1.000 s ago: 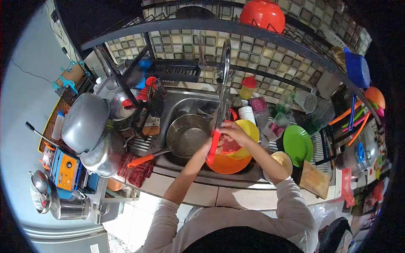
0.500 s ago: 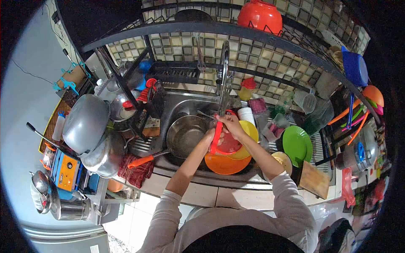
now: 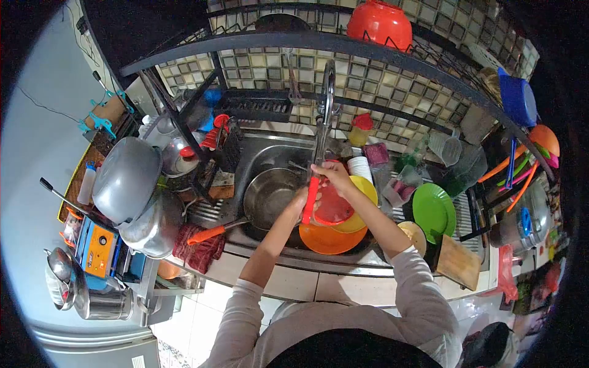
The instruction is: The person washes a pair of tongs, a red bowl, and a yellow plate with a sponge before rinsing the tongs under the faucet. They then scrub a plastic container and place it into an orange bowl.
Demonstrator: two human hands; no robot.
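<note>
A long, narrow red item slants under the tap, between my hands. My left hand is closed along its left side. My right hand pinches near its upper end; its exact kind I cannot tell. Below them lie a red dish, a yellow plate and an orange plate, overlapping in the sink. Left of these sits a metal pan with an orange handle. The tap arches down from behind toward my hands.
A green plate and a wooden board stand at the right. White stacked cups are behind the plates. Large metal pots crowd the left counter. A black rack spans overhead, bearing a red bowl.
The red item has shifted slightly left and stands straighter, and the red dish shows more below my right hand. My right hand has moved a little; the pan and plates keep their places.
</note>
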